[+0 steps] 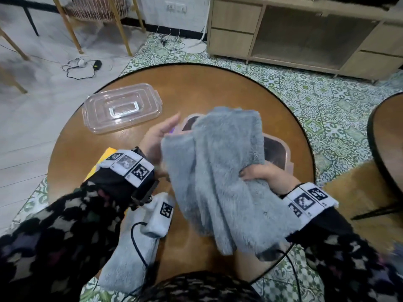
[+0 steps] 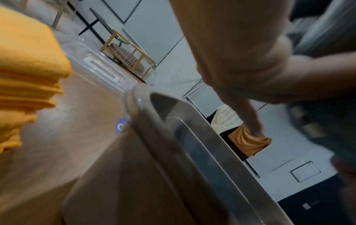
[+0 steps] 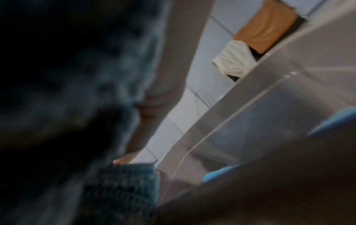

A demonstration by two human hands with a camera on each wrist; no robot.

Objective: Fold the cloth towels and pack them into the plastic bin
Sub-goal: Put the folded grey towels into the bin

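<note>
A fluffy grey towel (image 1: 220, 171), loosely bunched, hangs over the near half of the clear plastic bin (image 1: 281, 155) on the round wooden table (image 1: 207, 88). My right hand (image 1: 259, 177) grips the towel's right edge, fingers curled over the pile. At the towel's left edge lies my left hand (image 1: 161, 136), fingers straight and pointing away; its thumb is hidden. The left wrist view shows the bin's rim (image 2: 173, 137) close below the palm. In the right wrist view the towel (image 3: 77, 106) is a dark blur beside the bin wall (image 3: 250, 121).
The bin's clear lid (image 1: 122, 107) lies upside down at the table's far left. A folded yellow towel (image 2: 29, 76) and a folded pale grey towel (image 1: 130, 264) sit under my left forearm. A second table (image 1: 388, 138) stands to the right, a wooden cabinet (image 1: 305, 29) behind.
</note>
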